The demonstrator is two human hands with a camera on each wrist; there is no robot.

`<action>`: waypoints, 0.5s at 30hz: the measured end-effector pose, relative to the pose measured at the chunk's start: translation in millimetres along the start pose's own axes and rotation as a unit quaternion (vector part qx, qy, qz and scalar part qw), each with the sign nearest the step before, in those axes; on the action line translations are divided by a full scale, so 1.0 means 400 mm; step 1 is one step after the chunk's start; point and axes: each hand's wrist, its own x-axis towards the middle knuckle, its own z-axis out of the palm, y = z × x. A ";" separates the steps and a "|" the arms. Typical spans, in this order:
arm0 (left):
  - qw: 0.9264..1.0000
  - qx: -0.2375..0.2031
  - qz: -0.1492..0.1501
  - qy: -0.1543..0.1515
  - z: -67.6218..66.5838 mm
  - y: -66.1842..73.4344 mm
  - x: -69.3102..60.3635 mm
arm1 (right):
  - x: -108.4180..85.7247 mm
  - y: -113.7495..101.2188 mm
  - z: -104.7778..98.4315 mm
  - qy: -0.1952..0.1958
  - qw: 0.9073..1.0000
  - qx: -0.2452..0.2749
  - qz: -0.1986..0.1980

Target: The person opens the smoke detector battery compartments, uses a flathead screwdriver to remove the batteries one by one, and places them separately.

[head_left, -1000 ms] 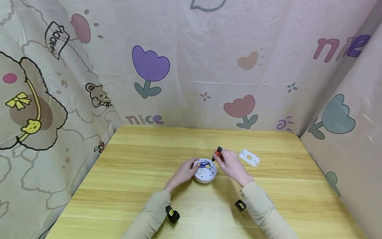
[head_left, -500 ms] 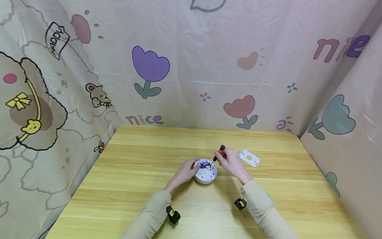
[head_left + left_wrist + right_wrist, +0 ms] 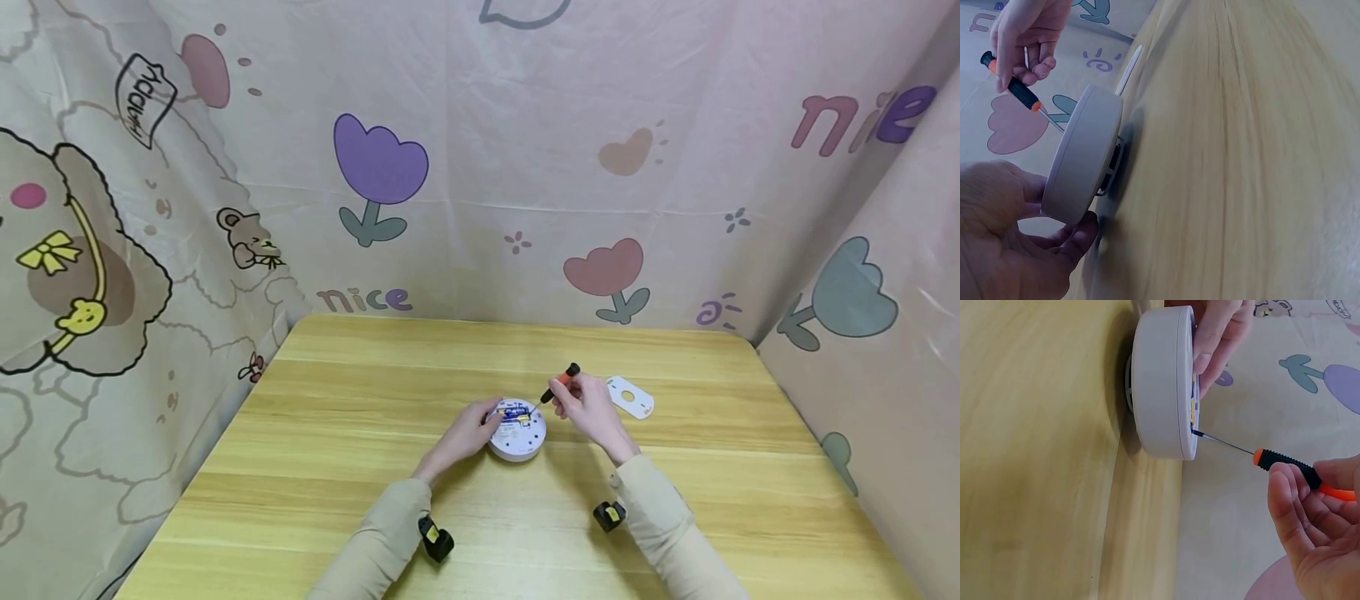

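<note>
A round white smoke alarm [image 3: 517, 446] lies vented side down on the table, its flat back with a blue and yellow battery facing up. My left hand [image 3: 468, 429] grips its left edge, thumb on the back and fingers beneath the rim [image 3: 1082, 162]. Between thumb and fingers, my right hand [image 3: 596, 412] holds a black and orange screwdriver [image 3: 557, 388], tilted with its handle up to the right. In the right wrist view, the tip of the screwdriver [image 3: 1288, 465] reaches the alarm's back beside the battery. Whether it presses under something is too small to tell.
A flat white mounting plate [image 3: 632, 407] with a centre hole lies on the wooden table [image 3: 390, 367], just beyond my right hand. Black wrist cameras [image 3: 436, 540] hang at both sleeves. Patterned cloth [image 3: 480, 167] hangs behind the table and along its sides.
My right hand has shifted to the right, and the screwdriver leans over further that way, its tip staying at the battery. My left hand keeps its grip on the smoke alarm.
</note>
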 end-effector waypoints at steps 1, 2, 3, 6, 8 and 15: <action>1.000 0.001 0.001 0.000 0.000 0.000 0.000 | 0.000 0.001 -0.001 0.001 1.000 0.004 0.006; 1.000 0.003 0.002 0.001 0.000 0.000 -0.001 | -0.001 0.002 -0.001 0.001 1.000 0.010 0.011; 1.000 0.004 0.004 0.002 0.000 0.000 -0.001 | -0.001 0.003 -0.001 0.003 1.000 0.014 0.017; 1.000 0.003 0.006 0.007 0.002 -0.002 -0.002 | -0.002 0.005 -0.001 0.007 0.999 0.027 0.032; 1.000 0.000 0.008 0.010 0.002 -0.003 -0.001 | -0.002 0.007 -0.002 0.010 0.999 0.033 0.034; 1.000 0.005 0.009 0.012 0.003 0.003 -0.002 | -0.011 -0.024 0.015 0.032 0.993 -0.091 -0.071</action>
